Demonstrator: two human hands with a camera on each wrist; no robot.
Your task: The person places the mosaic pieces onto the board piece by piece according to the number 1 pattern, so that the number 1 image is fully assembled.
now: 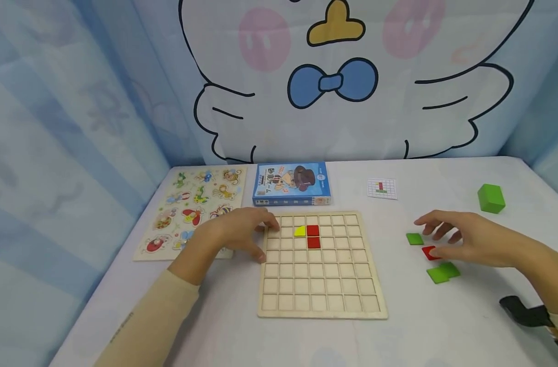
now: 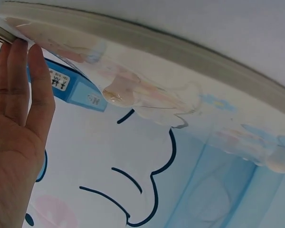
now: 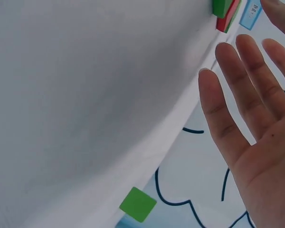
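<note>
A flat, near-square board (image 1: 322,303) of pale wood, cut into a shallow grid, lies on the cloth-covered worktop (image 1: 412,336), its side edges running toward the backdrop. Two smooth red squares (image 1: 313,237) line up front to back in it, a slant-edged yellow piece (image 1: 300,232) beside them. The left hand (image 1: 239,232) rests spread fingers on its left edge. The right hand (image 1: 483,242), fingers loose and ungripping, partly hides a red tile (image 1: 428,253); thumb contact is unclear.
</note>
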